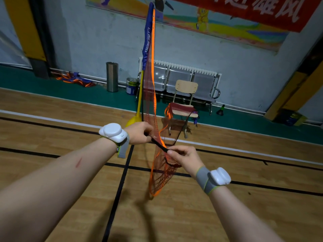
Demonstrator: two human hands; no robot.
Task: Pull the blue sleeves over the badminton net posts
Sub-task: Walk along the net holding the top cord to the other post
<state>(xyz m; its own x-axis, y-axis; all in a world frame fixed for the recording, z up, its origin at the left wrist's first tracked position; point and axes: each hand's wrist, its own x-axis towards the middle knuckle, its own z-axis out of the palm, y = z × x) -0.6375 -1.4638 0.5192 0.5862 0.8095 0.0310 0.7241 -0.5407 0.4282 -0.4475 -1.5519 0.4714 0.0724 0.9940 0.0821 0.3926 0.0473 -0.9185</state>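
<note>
**Supervisor:** Status, L to R?

**Operator:** My left grip (139, 132) is curled round the black cord (160, 144) at the net's edge. Behind it, the blue sleeve (147, 39) sits on the upper part of the yellow post (139, 95); lower post is bare. The net (162, 172) hangs slack below both grips. My right grip (183, 157) pinches the same cord, thumb on top.

**Supervisor:** Handling?

**Operator:** Judged only: sleeve is thin fabric, light, limp, likely to bunch. Take it at the bottom hem w/ both grips and work it down evenly. Mesh may snag. Post looks light and may tip if yanked.
</note>
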